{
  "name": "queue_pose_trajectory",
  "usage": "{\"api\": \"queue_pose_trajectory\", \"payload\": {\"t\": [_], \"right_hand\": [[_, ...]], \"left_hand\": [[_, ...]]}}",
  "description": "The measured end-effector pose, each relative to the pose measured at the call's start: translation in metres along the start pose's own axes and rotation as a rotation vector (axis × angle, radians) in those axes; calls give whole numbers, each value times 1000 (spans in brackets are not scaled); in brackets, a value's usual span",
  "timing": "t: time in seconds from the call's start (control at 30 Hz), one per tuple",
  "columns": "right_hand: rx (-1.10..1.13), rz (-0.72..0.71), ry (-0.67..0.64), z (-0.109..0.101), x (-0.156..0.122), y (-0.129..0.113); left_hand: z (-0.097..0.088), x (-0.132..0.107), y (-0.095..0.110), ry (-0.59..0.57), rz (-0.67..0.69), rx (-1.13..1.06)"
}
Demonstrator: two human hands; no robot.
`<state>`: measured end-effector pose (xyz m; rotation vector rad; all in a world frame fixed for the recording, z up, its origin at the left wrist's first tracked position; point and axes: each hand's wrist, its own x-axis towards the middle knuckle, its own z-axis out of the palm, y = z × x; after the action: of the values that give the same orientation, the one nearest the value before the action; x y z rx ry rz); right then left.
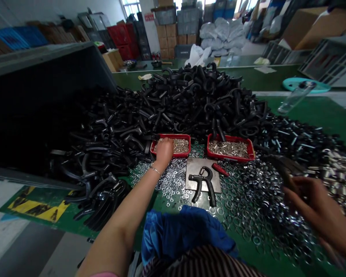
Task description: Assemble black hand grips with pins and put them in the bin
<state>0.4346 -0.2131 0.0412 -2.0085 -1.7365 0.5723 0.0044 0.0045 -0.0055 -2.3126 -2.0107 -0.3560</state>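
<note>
My left hand point(163, 151) reaches into the left red tray point(170, 136) of small silvery metal parts, its fingers curled down among them. My right hand point(308, 202) is at the right, blurred, closed round a dark tool handle point(282, 166) over the loose rings. Between my hands a black hand-gripper point(203, 184) lies on a grey metal plate point(194, 166). A small red-handled piece point(220, 169) lies at the plate's right edge. A second red tray point(249, 148) of metal parts sits to the right.
A big heap of black plastic handles point(190, 100) fills the green table point(320, 111) behind the trays. Silver washers point(248, 207) and black bolts point(291, 134) cover the right side. A dark bin point(46, 96) stands at the left. A clear bottle point(295, 96) lies far right.
</note>
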Motion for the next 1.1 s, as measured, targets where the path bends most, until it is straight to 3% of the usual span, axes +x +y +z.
{"api": "queue_pose_trajectory", "payload": {"t": [0.07,0.13,0.2,0.3,0.4,0.5,0.63,0.73,0.8,0.87,1.03,1.1], "right_hand": [[98,30,-216,12,-9,-29],[113,-63,-350,26,-13,-60],[103,-175,-348,38,-12,-88],[49,-251,-232,56,-1,-113],[-46,-270,-337,69,13,-119],[5,-269,-483,70,16,-115],[79,-263,-329,71,11,-111],[25,-245,-412,82,17,-106],[102,-205,-536,88,22,-102],[268,-139,-570,90,23,-97],[706,184,-401,92,7,-89],[870,250,-326,92,-1,-86]], "left_hand": [[8,1,-2,74,-9,-111],[13,2,-4,133,-25,-213],[14,0,-5,217,-46,-318],[8,-10,0,367,-61,-503],[-5,-25,12,417,-25,-654],[-17,-44,24,360,-16,-786],[-24,-64,34,216,-145,-1066],[-23,-72,41,55,-131,-1186],[-20,-77,49,-32,-85,-1178],[-16,-79,57,-73,-25,-1116],[-2,-74,83,-142,145,-860],[4,-69,92,-177,176,-759]]}}
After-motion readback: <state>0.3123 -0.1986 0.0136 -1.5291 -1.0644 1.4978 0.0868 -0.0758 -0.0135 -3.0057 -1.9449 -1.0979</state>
